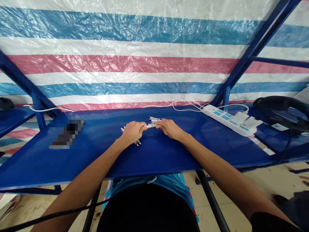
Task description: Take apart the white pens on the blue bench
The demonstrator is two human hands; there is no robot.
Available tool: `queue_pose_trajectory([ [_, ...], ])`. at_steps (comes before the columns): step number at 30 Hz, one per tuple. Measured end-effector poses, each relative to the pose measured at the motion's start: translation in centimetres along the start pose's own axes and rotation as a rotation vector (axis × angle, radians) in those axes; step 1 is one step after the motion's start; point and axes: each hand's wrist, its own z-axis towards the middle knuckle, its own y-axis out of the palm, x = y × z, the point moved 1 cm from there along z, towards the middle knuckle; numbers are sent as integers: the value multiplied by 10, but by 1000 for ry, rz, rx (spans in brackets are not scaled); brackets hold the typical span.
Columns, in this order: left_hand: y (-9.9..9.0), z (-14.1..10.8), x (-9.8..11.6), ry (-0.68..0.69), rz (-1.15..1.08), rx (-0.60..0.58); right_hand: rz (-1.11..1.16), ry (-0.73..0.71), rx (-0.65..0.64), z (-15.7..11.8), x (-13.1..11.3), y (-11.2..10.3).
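Over the middle of the blue table (154, 158), my left hand (131, 132) and my right hand (171, 128) face each other. A slim white pen (151, 125) spans the gap between them. My left fingertips pinch its left end, and the fingers of my right hand close on its right end. Several more white pens (152, 119) lie just behind, partly covered by my right hand. Below my left hand, other pens (138, 142) stick out with dark-and-silver tips; the hand hides their middles.
At the right, a white power strip (228, 119) holds plugged-in adapters, with a white cable (185, 102) running along the back edge. A black headband-like device (282, 108) sits farther right. A pixelated dark object (67, 133) lies at left. Blue metal posts (227, 93) flank the table.
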Motion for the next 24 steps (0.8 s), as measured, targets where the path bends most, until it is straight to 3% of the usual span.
queue_pose_trajectory([
  [13,-8,2,1,105,-309,-57,-27,-49,56,-2,-6,-5],
  [18,-5,2,-2,105,-308,58,44,27,124,-1,-10,-7],
  [24,-1,1,-4,133,-274,148,225,130,78,1,-6,-11],
])
